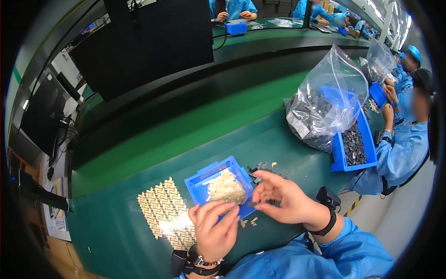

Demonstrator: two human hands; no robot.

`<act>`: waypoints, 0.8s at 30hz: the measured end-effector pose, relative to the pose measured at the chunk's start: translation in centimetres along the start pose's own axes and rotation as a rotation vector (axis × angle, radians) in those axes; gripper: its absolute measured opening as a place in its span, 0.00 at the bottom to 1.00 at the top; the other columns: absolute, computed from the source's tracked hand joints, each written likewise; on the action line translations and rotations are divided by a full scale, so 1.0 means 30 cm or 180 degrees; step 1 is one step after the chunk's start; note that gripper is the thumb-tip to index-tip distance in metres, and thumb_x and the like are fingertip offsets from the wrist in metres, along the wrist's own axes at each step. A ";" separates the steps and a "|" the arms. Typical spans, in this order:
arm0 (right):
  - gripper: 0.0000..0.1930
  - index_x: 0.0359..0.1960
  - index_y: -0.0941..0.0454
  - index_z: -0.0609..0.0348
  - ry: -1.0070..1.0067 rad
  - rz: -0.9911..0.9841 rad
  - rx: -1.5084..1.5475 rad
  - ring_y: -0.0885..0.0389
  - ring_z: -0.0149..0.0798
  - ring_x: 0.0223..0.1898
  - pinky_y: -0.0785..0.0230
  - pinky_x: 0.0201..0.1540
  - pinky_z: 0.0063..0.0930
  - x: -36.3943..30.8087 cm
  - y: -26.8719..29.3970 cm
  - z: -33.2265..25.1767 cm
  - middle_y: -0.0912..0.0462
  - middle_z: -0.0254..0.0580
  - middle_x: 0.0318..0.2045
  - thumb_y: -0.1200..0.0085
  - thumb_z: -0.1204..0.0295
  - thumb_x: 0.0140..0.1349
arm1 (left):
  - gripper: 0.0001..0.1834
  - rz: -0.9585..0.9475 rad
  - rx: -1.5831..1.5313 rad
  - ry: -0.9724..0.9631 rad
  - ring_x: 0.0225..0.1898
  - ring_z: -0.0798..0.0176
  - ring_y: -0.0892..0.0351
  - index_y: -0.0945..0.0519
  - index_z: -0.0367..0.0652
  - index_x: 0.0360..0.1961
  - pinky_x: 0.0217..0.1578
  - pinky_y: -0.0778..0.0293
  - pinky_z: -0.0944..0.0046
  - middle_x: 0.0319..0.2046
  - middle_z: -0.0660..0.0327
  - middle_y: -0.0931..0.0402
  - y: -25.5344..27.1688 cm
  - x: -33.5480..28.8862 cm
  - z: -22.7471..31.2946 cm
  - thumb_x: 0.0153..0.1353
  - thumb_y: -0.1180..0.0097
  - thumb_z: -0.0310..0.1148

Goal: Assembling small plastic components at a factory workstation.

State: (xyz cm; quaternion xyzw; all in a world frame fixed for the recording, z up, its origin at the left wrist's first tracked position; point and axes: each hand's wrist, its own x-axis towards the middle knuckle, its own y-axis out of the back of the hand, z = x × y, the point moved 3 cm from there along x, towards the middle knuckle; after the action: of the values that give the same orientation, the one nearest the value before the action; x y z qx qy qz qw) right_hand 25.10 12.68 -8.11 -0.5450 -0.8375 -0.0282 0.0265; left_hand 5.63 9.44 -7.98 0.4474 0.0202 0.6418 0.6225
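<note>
My left hand (215, 229) is over the near side of a blue plastic bin (192, 183), its fingers drawn together; whatever is at their tips is too small to make out. To its right, my right hand (289, 201) has its index finger raised. A small dark grey piece (251, 204) shows at the tip of its thumb, against the bent fingers. Inside the bin lies a heap of small cream-coloured pieces (226, 187). Left of the bin, similar cream pieces (166, 208) lie in neat slanted rows on the green mat.
Loose dark pieces (261, 166) lie just beyond my right hand. At the right stand a clear plastic bag (320, 109) of dark parts and a blue bin (340, 156) of dark pieces. A co-worker (399, 153) sits close on that side. A black panel (148, 51) stands ahead.
</note>
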 end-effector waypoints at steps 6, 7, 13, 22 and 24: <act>0.41 0.73 0.49 0.56 0.0075 -0.0364 -0.0045 0.20 0.32 0.41 0.26 0.45 0.25 0.016 -0.072 -0.029 0.20 0.43 0.41 0.43 0.86 0.59 | 0.12 0.0031 0.0130 -0.0189 0.44 0.60 0.20 0.13 0.48 0.34 0.57 0.48 0.52 0.36 0.68 0.17 0.014 -0.013 -0.002 0.45 0.32 0.24; 0.41 0.73 0.49 0.56 0.0046 -0.0383 -0.0029 0.20 0.32 0.41 0.26 0.44 0.25 0.015 -0.078 -0.029 0.20 0.43 0.41 0.42 0.86 0.59 | 0.13 0.0106 0.0073 -0.0167 0.43 0.63 0.19 0.12 0.50 0.34 0.57 0.50 0.51 0.36 0.70 0.17 0.015 -0.020 -0.007 0.45 0.33 0.25; 0.15 0.50 0.21 0.63 0.0229 0.0319 -0.0235 0.16 0.32 0.41 0.25 0.43 0.24 0.018 -0.083 -0.067 0.16 0.45 0.43 0.39 0.80 0.60 | 0.07 0.0403 -0.0088 0.0161 0.38 0.62 0.18 0.15 0.46 0.28 0.57 0.48 0.53 0.30 0.67 0.18 0.026 -0.015 -0.011 0.46 0.32 0.23; 0.01 0.30 0.17 0.65 -0.0304 0.0122 -0.0391 0.16 0.34 0.40 0.25 0.44 0.26 0.020 -0.100 -0.074 0.14 0.48 0.40 0.40 0.81 0.57 | 0.08 0.0365 0.0617 -0.0067 0.39 0.64 0.19 0.15 0.50 0.29 0.61 0.56 0.49 0.31 0.71 0.19 0.025 -0.018 0.008 0.45 0.32 0.27; 0.01 0.30 0.17 0.65 -0.0325 0.0134 -0.0477 0.16 0.34 0.40 0.25 0.44 0.26 0.021 -0.099 -0.073 0.14 0.48 0.39 0.39 0.81 0.56 | 0.09 0.0393 0.0630 -0.0067 0.38 0.63 0.19 0.15 0.50 0.28 0.61 0.54 0.50 0.30 0.70 0.19 0.025 -0.014 0.012 0.43 0.32 0.25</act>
State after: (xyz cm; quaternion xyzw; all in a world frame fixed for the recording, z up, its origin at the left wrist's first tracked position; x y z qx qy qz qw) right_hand 22.16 11.87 -5.95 -0.5637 -0.8217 -0.0624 -0.0566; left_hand 5.20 8.73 -7.56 0.5138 0.0493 0.6690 0.5348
